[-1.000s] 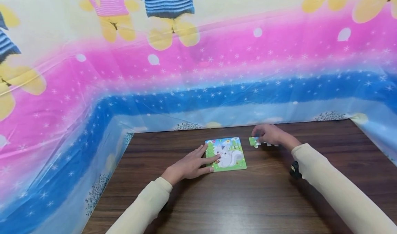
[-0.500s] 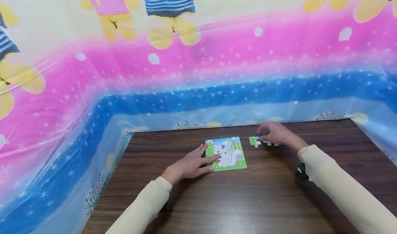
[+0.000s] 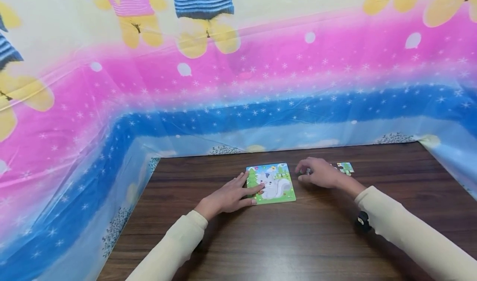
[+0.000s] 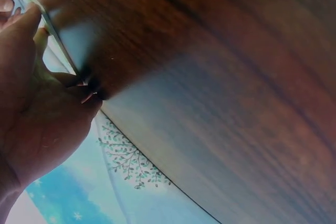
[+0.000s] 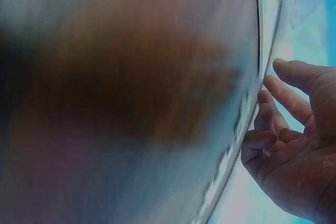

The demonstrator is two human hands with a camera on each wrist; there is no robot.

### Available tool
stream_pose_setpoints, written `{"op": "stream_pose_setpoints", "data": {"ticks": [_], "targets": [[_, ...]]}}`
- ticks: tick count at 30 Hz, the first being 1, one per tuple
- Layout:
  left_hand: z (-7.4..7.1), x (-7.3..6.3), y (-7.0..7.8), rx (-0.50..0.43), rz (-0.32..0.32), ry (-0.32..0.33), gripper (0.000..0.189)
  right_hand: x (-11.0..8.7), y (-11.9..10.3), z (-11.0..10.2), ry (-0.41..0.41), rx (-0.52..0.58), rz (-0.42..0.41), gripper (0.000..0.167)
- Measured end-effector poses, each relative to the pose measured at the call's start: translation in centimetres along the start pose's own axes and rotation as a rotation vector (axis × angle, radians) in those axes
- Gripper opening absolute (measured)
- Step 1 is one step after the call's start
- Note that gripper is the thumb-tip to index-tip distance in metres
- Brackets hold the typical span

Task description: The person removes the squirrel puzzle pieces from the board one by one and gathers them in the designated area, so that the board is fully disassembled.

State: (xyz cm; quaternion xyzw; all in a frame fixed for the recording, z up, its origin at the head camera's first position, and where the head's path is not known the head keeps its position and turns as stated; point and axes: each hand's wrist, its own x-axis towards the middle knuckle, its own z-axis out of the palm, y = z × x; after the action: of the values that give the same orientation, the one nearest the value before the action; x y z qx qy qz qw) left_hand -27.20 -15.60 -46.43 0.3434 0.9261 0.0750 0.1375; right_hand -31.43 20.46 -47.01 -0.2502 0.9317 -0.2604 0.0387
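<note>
In the head view a square squirrel picture puzzle [image 3: 277, 190] lies flat on the brown table. My left hand [image 3: 232, 194] rests on its left side with the fingers spread. In the left wrist view that hand [image 4: 42, 114] partly hides the puzzle's thin edge. Right of the puzzle, my right hand [image 3: 318, 172] is low over a row of loose jigsaw pieces [image 3: 346, 168]; its palm and fingers cover the row's left part. In the right wrist view the right hand's [image 5: 294, 140] thumb and forefinger stand apart, with nothing visible between them. The jigsaw pieces [image 5: 223, 169] appear there as a thin edge-on line.
The wooden table [image 3: 268, 239] spreads in front of both forearms. Behind it hangs a pink and blue cloth [image 3: 238, 86] with snowflakes and bears, meeting the table's back edge. A dark wrist device [image 3: 363, 221] sits under the right sleeve.
My right hand first shifted slightly right, then came left and nearer, covering the green piece at the row's left end and uncovering the right end. The left hand has stayed on the puzzle.
</note>
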Motion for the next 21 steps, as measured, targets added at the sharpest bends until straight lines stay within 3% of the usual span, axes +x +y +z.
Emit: {"op": "stream_pose_setpoints", "data": {"ticks": [9,21], "targets": [[0.2,-0.2,0.0,0.014,-0.004,0.015,0.059,0.6,-3.3,2.3,-0.019,0.037,-0.051,0.047],[0.2,-0.1,-0.1,0.038,0.013,0.021,0.059,1.2,-4.4,3.0,-0.071,0.065,-0.037,0.045]]}}
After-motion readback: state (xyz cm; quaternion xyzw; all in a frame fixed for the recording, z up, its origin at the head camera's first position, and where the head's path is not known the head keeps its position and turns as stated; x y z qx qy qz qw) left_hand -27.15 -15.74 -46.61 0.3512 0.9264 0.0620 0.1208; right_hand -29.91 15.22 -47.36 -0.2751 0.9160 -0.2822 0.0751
